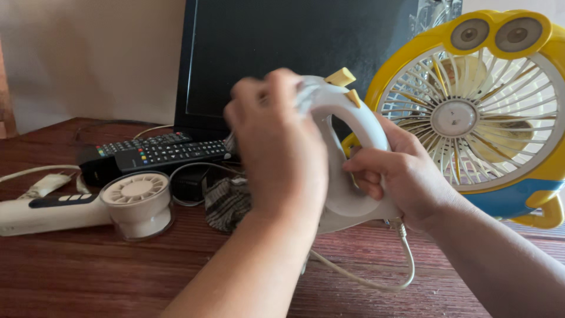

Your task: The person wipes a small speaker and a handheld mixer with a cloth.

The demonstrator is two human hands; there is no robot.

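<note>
Right hand (406, 176) closed around handle of white hand mixer (347, 153), held above wooden table (88, 277), just in front of dark monitor (294, 53). Left hand (276, 147) blurred, pressed on mixer's top; its grip impossible to tell. Yellow fan (477, 112) beside monitor.

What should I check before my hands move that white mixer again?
1. Right hand has the white mixer by its handle: ok.
2. Left hand is steady on the top: cannot tell, it is blurred.
3. Cord hangs loose, not snagged: ok.
4. Yellow fan is well away from the mixer: not ok, it is close behind.
5. Cloth is out from under the mixer: cannot tell.
</note>
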